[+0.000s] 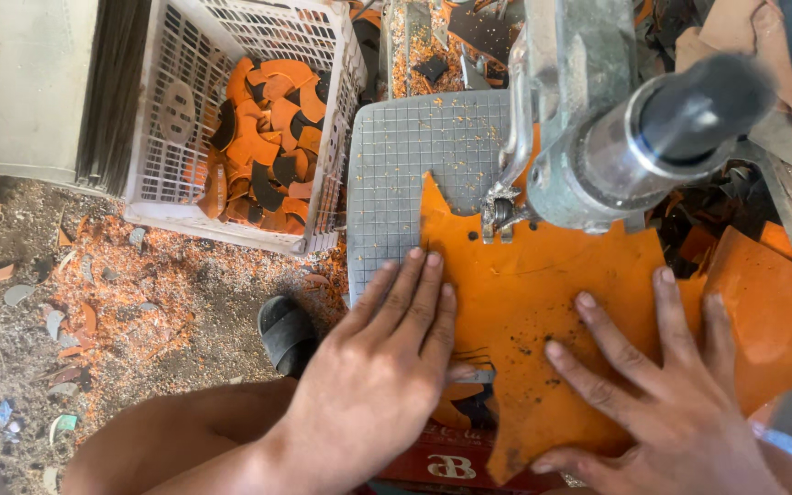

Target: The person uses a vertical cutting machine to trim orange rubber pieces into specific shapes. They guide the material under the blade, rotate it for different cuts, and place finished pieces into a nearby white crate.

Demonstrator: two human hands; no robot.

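Sheet: thin orange leather-like sheet with ragged cut edges (543, 302), probably light and floppy.
Left hand (387, 367): fingers spread, flat on its edge.
Right hand (662, 394): grip splayed, pressing it onto the grey gridded table (405, 165).
Hold: best pinned flat near the metal cutting machine (588, 119).

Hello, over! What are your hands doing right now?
Left hand, right hand: both flat on orange sheet. Sheet under cutting machine. Nothing in the way.

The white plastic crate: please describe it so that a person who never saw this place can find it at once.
Start from the grey gridded metal table where both hands press the large orange sheet. Directly to its left, on the littered floor, stands the white plastic lattice crate. It alone holds a heap of small curved orange and black cut pieces.
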